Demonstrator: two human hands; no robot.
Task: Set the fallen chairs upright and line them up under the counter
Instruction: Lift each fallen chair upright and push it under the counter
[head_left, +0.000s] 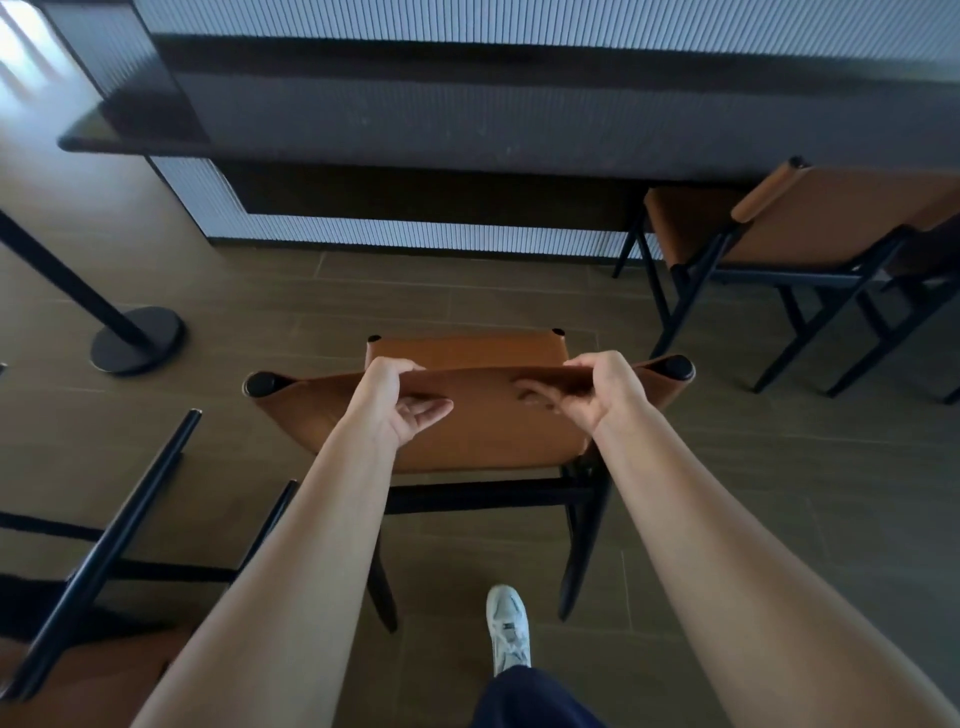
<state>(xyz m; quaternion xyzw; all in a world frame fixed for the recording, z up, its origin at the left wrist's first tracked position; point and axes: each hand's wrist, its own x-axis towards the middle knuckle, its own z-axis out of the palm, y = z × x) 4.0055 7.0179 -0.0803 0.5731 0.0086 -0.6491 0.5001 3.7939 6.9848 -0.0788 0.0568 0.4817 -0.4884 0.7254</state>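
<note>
So the chair (493, 436) in the middle is standing on its legs on the floor (779, 519), a bit short of the worktop (467, 130), not tucked under. It's a tan leather sling type: smooth leather wrapped round black round bars at both ends of the backrest, thin black frame and legs underneath. The backrest's long axis runs left to right, pretty much parallel to the worktop edge, and the flat seat (467, 345) points away from the person, straight at the worktop.

Both hands are on the backrest's top edge. The left hand (400, 400) grips it left of the middle and the right hand (602, 392) grips it nearer the right end, fingers curled over the leather.

Off to the right, a second chair (831, 218) of the same kind stands with its seat under the dark, matte worktop slab. At lower left a tipped chair (104, 545) lies with its black legs sticking up.

Further left there's a black stanchion (137, 340) with a round disc base. The floor is brown wood-look planks, and a white sneaker (508, 629) shows behind the chair.
</note>
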